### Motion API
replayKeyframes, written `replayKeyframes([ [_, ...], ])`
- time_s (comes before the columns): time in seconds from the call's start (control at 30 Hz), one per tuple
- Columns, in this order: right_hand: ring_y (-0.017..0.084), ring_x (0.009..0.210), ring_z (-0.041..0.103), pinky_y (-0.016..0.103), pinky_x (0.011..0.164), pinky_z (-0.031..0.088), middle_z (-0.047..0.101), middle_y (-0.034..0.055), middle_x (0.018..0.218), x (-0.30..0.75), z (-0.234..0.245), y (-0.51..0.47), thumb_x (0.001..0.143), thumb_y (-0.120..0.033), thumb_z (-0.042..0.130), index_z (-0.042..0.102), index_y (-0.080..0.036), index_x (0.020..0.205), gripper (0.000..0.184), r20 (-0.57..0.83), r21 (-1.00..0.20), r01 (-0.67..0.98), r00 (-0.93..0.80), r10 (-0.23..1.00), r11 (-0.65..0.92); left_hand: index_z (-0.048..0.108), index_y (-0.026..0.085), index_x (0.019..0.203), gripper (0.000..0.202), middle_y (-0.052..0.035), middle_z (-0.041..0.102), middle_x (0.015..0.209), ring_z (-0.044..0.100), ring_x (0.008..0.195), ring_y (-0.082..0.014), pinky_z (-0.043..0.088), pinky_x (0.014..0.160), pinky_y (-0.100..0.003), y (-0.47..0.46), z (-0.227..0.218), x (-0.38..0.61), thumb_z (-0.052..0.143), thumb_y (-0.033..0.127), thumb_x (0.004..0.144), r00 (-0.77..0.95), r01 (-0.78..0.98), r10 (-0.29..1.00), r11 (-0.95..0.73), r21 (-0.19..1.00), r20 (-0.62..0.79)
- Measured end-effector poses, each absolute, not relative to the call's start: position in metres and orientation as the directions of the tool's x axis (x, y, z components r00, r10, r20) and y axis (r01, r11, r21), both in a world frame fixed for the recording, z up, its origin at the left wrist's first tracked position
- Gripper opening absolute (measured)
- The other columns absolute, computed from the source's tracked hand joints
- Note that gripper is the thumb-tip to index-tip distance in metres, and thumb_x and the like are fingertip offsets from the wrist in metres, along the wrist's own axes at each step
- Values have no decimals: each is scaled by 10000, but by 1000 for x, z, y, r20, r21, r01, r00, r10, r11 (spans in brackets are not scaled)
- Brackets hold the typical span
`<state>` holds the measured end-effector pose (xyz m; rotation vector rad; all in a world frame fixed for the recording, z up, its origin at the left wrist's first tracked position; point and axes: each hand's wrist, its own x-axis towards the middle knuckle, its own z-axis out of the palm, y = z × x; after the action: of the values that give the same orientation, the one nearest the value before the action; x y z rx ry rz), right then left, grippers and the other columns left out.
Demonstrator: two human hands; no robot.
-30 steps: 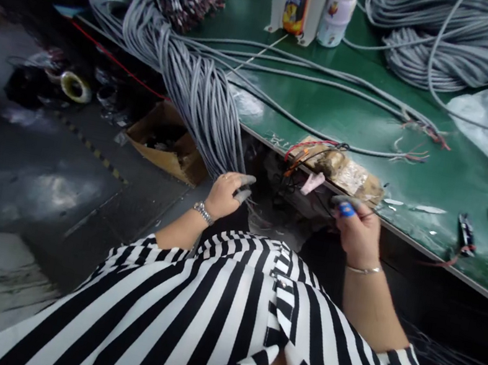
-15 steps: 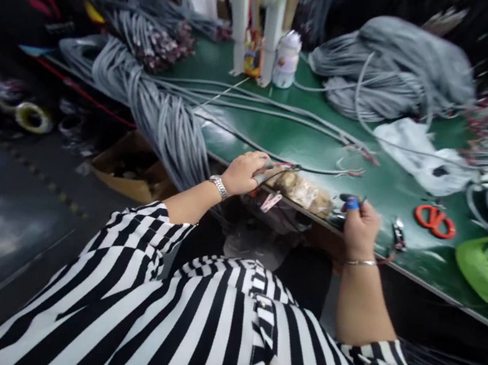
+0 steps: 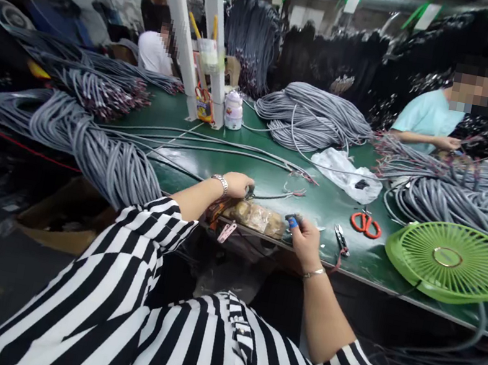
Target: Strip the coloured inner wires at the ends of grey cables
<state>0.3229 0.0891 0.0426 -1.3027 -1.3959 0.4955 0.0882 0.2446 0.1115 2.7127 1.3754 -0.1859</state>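
My left hand (image 3: 238, 186) is closed on a grey cable (image 3: 272, 197) lying on the green table, near its end with bared thin wires (image 3: 297, 192). Dark coverings show on its fingertips. In front of it, a lumpy brown bundle wrapped in clear tape (image 3: 261, 218) runs along the table edge, with a pink clothes peg (image 3: 226, 232) hanging below. Just past the bundle's right end is my right hand (image 3: 305, 242), thumb and forefinger pinched together. Blue tape wraps the thumb; whatever the fingers may hold is hidden. Small snips (image 3: 341, 240) lie to its right.
Red-handled scissors (image 3: 365, 225) and a green fan (image 3: 447, 259) are on the right. A white plastic bag (image 3: 344, 172) lies behind them. Grey cable bundles hang over the left edge (image 3: 103, 151) and lie coiled at the back (image 3: 312, 119). A bottle (image 3: 233, 111) stands beside a post. Two people sit beyond.
The view has tilted up, bringing in more of the background. My left hand has moved from the taped bundle's left end to the cable behind it. My right hand stays by the bundle's right end.
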Motion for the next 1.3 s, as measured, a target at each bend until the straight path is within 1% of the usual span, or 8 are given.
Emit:
replayKeyframes([
  [0.23,151,580,427,275,584,316,519,-18,582,323,40,89,812,-419,618,633,-212,662,256,437,-828,470,201,877,305,704,189,1027,414,-58,749,936,689,838,-208,514,716,-246,255,114,92,612,152,625,600,800,779,-583,140,-183],
  [0.37,161,601,461,280,610,345,566,-6,619,324,40,89,803,-418,628,663,-211,708,230,438,-821,481,183,880,309,689,160,1085,431,-48,748,1027,682,904,-166,515,769,-201,263,115,78,571,139,672,668,736,723,-606,302,-175],
  [0.47,163,601,469,285,608,351,575,1,621,324,41,88,815,-433,602,661,-208,716,253,442,-806,509,180,879,301,687,158,1107,402,-38,744,1054,670,944,-146,506,834,-197,264,112,58,558,172,725,699,701,695,-622,347,-167],
  [0.73,155,567,448,294,572,325,537,10,596,324,38,86,830,-426,554,601,-200,668,281,494,-693,660,139,858,291,702,163,1050,295,-101,697,1138,617,1064,-211,451,988,-336,236,74,-13,555,333,858,648,705,730,-683,193,217],
  [0.9,154,558,441,294,567,327,505,6,575,324,36,86,833,-405,542,561,-201,632,288,523,-632,719,119,844,290,686,150,1066,275,-121,684,1132,623,1073,-228,449,973,-335,218,78,-20,549,279,866,635,758,759,-648,71,145],
  [1.03,161,576,469,297,591,358,544,19,601,326,33,87,838,-407,543,611,-189,674,281,519,-622,733,121,846,277,669,137,1095,311,-136,703,997,662,960,-272,480,849,-371,204,96,-11,509,317,898,432,902,897,-430,-44,91],
  [1.17,166,605,508,297,616,386,589,32,643,326,33,88,849,-421,540,660,-173,741,296,522,-637,714,121,844,291,677,168,1109,355,-92,725,868,669,820,-227,476,743,-331,181,117,-9,469,399,939,239,955,927,-279,105,290],
  [1.3,146,574,469,278,591,369,546,5,591,327,34,87,853,-452,542,650,-171,711,333,527,-659,696,154,836,286,708,164,1028,348,-57,727,813,646,731,-158,462,673,-264,140,139,-9,511,434,931,377,805,792,-536,253,481],
])
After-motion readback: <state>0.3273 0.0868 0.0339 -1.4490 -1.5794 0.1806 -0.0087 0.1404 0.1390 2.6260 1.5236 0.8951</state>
